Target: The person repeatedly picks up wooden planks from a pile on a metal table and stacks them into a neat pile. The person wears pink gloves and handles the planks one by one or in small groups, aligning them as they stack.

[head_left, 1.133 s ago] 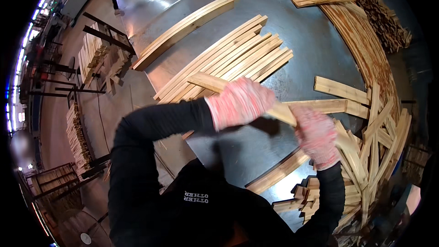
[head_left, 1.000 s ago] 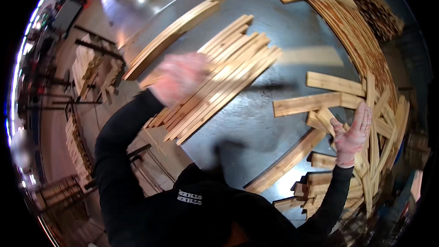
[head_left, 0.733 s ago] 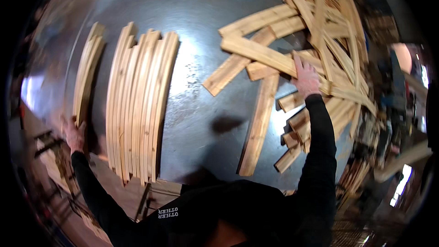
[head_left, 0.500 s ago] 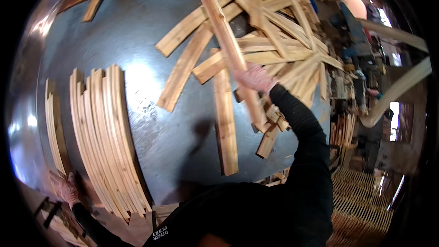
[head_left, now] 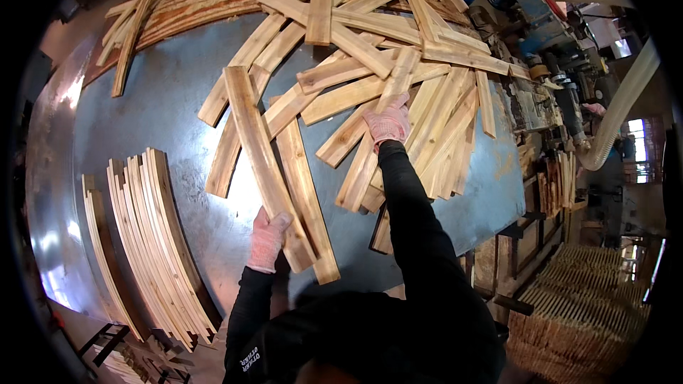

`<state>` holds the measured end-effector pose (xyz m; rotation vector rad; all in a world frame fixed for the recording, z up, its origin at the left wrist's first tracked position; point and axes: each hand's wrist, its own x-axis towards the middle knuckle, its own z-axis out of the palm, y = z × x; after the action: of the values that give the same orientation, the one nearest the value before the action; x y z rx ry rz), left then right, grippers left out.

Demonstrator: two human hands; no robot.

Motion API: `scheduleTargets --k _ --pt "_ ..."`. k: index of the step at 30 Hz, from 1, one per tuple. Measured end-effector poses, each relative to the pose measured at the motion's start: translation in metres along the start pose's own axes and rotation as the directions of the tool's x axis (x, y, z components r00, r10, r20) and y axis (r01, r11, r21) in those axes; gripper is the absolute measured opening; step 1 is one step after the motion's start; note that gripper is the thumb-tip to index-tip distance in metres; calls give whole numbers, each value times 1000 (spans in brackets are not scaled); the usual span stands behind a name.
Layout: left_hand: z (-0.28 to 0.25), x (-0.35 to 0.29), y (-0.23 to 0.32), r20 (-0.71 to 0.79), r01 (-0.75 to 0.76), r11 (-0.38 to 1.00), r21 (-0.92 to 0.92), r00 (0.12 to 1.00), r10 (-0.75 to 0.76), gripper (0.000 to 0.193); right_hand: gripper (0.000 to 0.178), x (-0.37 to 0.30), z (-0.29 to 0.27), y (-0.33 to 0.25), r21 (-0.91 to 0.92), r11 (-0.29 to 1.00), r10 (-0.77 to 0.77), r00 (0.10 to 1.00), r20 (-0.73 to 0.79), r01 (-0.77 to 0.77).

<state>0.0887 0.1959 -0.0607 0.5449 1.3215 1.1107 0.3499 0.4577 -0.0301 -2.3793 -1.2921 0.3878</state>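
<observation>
A long plank (head_left: pixel 263 163) is gripped at its near end by the left hand (head_left: pixel 267 240), lower centre; the right hand (head_left: pixel 388 125) is pressed, fingers closed, onto another plank (head_left: pixel 377 135).

Pale yellowish wooden slats (head_left: pixel 269 163) all over a shiny blue-grey metal table (head_left: pixel 153 107), pink knit gloves on left hand (head_left: pixel 267 240) and right hand (head_left: pixel 388 124), black sleeves (head_left: pixel 409 206).

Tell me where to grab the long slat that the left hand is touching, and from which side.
Grip the long slat at its near end, coming from its left edge, where the left hand already rests. That end lies on top of the neighbouring slat and free of the loose pile, so it probably lifts clear.
</observation>
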Motion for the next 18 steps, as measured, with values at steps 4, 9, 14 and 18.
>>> scheduleTargets --k 4,9,14,18 --pt "32 -2 17 -170 -59 919 389 976 135 48 87 -25 33 24 249 955 -181 982 50 163" --pt "102 5 6 -174 91 378 921 966 193 116 50 -121 33 -10 66 573 -750 490 445 817" --pt "107 24 -23 -335 116 615 780 908 253 114 63 -1 -63 -31 455 377 -918 259 300 807" --pt "99 25 13 -348 235 805 544 937 -39 113 95 218 -73 -18 -424 297 -902 397 170 856"
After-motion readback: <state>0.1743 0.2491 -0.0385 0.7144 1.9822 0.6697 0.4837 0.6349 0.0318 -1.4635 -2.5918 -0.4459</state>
